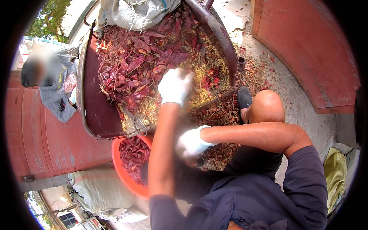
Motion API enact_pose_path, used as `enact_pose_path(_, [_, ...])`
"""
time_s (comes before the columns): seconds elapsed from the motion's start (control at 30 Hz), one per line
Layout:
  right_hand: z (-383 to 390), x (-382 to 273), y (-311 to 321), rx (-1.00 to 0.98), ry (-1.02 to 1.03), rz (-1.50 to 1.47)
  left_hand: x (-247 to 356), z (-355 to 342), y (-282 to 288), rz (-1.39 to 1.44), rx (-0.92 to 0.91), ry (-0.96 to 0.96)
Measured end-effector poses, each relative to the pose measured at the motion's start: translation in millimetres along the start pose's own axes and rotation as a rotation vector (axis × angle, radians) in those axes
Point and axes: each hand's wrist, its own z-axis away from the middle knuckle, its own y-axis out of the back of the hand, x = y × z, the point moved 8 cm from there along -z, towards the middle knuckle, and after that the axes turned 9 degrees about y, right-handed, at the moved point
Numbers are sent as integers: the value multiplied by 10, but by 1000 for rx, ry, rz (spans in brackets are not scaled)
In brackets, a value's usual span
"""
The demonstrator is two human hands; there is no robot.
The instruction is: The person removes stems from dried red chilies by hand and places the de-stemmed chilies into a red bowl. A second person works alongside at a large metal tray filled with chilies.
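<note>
A metal cart bed point(89, 76) holds a heap of dried red chilli peppers point(132, 57) with pale yellow seeds point(201, 82) spread among them. My left hand point(174, 87), in a white glove, reaches over the middle of the bed, at the border of chillies and seeds. Its fingers are smeared by motion, so what they touch or hold is hidden. My right hand point(189, 145), also white-gloved, is lower, near my lap and above the chilli scraps point(220, 151) on the ground. Blur hides its fingers as well.
An orange-red tub point(122, 168) of dried chillies stands left of my left forearm. A white sack point(138, 13) lies on the cart's far end. Another person point(57, 84) is beyond its left side. Pale sacks point(99, 188) sit lower left; a red panel point(306, 50) is at right.
</note>
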Motion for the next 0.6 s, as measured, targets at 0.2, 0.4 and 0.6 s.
enact_pose_path(0.2, [168, -40, 143, 124, -69, -41, -402, 34, -8, 211, 113, 67])
enact_pose_path(0.4, [322, 213, 435, 588, -108, -557, -976, 460, 387, 576, 56, 223])
enact_pose_path(0.6, [426, 596, 591, 1018, 54, -1385, -682, 962, 651, 747, -35, 234])
